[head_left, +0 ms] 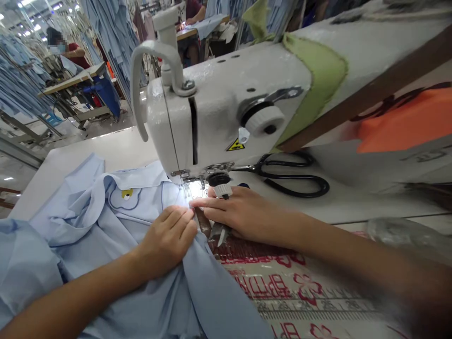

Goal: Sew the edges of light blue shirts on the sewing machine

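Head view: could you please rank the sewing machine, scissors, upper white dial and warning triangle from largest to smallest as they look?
1. Sewing machine
2. Scissors, partly hidden
3. Upper white dial
4. Warning triangle

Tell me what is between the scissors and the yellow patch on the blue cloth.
Between the scissors and the yellow patch, the head view shows the sewing machine's lower end, part of the right hand and more blue cloth.

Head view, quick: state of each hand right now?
Left hand: closed, fingers curled on the blue shirt.
Right hand: fingers extended, tips at the shirt's edge by the sewing machine; pinching or not, can't tell.
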The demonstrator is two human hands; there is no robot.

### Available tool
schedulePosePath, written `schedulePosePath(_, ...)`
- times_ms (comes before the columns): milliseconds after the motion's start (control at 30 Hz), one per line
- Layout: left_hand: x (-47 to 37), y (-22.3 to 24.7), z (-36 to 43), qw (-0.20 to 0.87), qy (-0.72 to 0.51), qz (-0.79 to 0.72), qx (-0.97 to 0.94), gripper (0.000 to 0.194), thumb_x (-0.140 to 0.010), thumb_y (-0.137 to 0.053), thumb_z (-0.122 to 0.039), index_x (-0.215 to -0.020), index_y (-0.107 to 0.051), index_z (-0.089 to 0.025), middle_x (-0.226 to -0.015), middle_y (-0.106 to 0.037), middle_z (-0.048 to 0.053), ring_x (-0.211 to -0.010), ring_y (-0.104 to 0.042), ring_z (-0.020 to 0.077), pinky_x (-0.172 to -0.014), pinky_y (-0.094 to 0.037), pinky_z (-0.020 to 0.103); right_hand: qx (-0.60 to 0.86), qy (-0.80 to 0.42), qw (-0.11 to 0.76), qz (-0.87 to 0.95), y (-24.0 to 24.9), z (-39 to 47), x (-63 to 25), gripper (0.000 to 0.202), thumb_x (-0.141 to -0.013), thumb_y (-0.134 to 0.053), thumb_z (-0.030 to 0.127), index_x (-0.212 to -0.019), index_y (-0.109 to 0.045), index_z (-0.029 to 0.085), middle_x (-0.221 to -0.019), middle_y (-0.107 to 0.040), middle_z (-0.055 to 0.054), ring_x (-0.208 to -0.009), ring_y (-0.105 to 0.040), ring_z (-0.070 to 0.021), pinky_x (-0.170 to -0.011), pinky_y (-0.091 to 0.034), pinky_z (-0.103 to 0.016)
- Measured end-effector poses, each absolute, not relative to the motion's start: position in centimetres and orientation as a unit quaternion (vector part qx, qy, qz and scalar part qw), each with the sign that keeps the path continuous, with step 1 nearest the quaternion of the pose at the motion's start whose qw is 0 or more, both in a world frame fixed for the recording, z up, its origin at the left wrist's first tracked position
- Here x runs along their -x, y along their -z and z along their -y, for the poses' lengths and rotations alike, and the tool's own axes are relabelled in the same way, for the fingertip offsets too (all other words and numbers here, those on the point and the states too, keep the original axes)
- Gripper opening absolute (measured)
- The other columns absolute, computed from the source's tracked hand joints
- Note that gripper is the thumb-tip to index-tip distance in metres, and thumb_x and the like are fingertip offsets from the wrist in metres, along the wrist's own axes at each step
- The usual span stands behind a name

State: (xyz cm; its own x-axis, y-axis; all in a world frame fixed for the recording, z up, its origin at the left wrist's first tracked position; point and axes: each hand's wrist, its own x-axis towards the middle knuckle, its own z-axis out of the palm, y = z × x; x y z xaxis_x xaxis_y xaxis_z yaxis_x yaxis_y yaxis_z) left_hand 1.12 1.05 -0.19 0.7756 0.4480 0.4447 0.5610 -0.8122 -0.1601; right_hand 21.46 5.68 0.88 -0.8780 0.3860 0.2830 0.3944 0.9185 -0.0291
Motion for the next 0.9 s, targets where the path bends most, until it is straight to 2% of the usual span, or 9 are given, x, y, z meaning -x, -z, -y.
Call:
schedulePosePath(133, -2.4, 0.5, -1.2, 0.217, 0.185, 0.305, 0.909, 0.013, -0.083, -0.043, -0.002, -0.082, -0.055, -0.007, -0.087, -0.062, 0.014, -0.085, -0.059, 0.0203, -0.081, -0.049, 0.036, 0.210, 0.055, 0.157, 0.963, -0.8, -6.0, -21.3, 0.031, -0.085, -0.032, 0.004, -0.087, -0.060, 0.018, -0.094, -0.067, -0.001, -0.085, -0.053, -0.0175, -0.076, -0.039, -0.030)
schedulePosePath(267, -2.6, 0.5, -2.6, 0.232, 0.186, 0.318, 0.900, 0.013, -0.084, -0.041, -0.003, -0.084, -0.053, -0.008, -0.087, -0.061, 0.013, -0.085, -0.057, 0.0210, -0.078, -0.048, 0.036, 0.241, 0.063, 0.160, 0.955, -0.8, -6.1, -21.7, 0.032, -0.086, -0.031, 0.007, -0.086, -0.060, 0.019, -0.086, -0.066, -0.004, -0.089, -0.053, -0.0195, -0.073, -0.039, -0.031)
schedulePosePath(367, -2.0, 0.0, -3.9, 0.175, 0.193, 0.314, 0.913, 0.016, -0.086, -0.038, -0.007, -0.081, -0.053, -0.011, -0.080, -0.060, 0.010, -0.081, -0.055, 0.0204, -0.074, -0.046, 0.035, 0.250, 0.049, 0.158, 0.954, -0.8, -6.3, -22.0, 0.027, -0.084, -0.035, 0.013, -0.092, -0.060, 0.015, -0.091, -0.065, -0.007, -0.086, -0.055, -0.0207, -0.068, -0.040, -0.031)
schedulePosePath(467, -1.9, -0.7, -2.5, 0.036, 0.138, 0.265, 0.954, 0.012, -0.081, -0.043, -0.015, -0.071, -0.050, -0.015, -0.067, -0.055, 0.005, -0.066, -0.050, 0.0179, -0.061, -0.041, 0.033, 0.283, 0.015, 0.126, 0.951, -0.5, -6.7, -22.1, 0.026, -0.074, -0.042, 0.014, -0.093, -0.060, 0.014, -0.095, -0.064, -0.009, -0.082, -0.056, -0.0214, -0.064, -0.040, -0.031)
schedulePosePath(567, -2.2, -2.1, 1.4, -0.098, 0.058, 0.142, 0.983, 0.008, -0.074, -0.051, -0.018, -0.066, -0.048, -0.017, -0.060, -0.052, 0.001, -0.057, -0.045, 0.0143, -0.055, -0.038, 0.031, 0.335, -0.043, 0.132, 0.932, -1.0, -6.5, -22.1, 0.030, -0.066, -0.043, 0.014, -0.091, -0.059, 0.017, -0.091, -0.064, -0.006, -0.078, -0.057, -0.0200, -0.065, -0.041, -0.031)
schedulePosePath(633, -1.7, -3.6, 3.5, -0.145, 0.048, 0.104, 0.983, 0.011, -0.077, -0.050, -0.016, -0.066, -0.049, -0.018, -0.059, -0.052, 0.000, -0.055, -0.045, 0.0131, -0.055, -0.040, 0.030, 0.358, -0.087, 0.183, 0.911, -1.9, -5.0, -22.3, 0.028, -0.068, -0.041, 0.016, -0.090, -0.059, 0.019, -0.088, -0.064, -0.005, -0.076, -0.058, -0.0187, -0.066, -0.042, -0.031)
schedulePosePath(700, -0.2, -5.2, 3.9, -0.165, 0.095, 0.164, 0.968, 0.015, -0.081, -0.045, -0.015, -0.068, -0.051, -0.018, -0.063, -0.056, 0.001, -0.058, -0.049, 0.0127, -0.056, -0.044, 0.028, 0.366, -0.149, 0.228, 0.890, -2.8, -1.9, -22.6, 0.022, -0.075, -0.041, 0.018, -0.086, -0.060, 0.021, -0.079, -0.064, -0.004, -0.067, -0.057, -0.0164, -0.059, -0.042, -0.029)
schedulePosePath(800, 3.4, -7.6, 2.3, -0.131, 0.212, 0.334, 0.909, 0.014, -0.085, -0.047, -0.024, -0.077, -0.055, -0.015, -0.069, -0.060, 0.000, -0.065, -0.056, 0.0108, -0.060, -0.050, 0.025, 0.339, -0.319, 0.204, 0.861, -2.4, 5.0, -22.4, 0.026, -0.082, -0.041, 0.017, -0.065, -0.057, 0.026, -0.050, -0.052, 0.002, -0.041, -0.047, -0.0106, -0.040, -0.036, -0.024)
schedulePosePath(900, 5.2, -8.6, 1.4, -0.069, 0.194, 0.386, 0.899, 0.034, -0.086, -0.043, -0.036, -0.073, -0.056, -0.008, -0.063, -0.055, -0.001, -0.064, -0.056, 0.0089, -0.065, -0.050, 0.028, 0.364, -0.379, 0.152, 0.837, 1.0, 11.4, -19.6, 0.017, -0.080, -0.046, 0.024, -0.085, -0.063, 0.026, -0.067, -0.065, -0.003, -0.056, -0.059, -0.0184, -0.050, -0.046, -0.030)
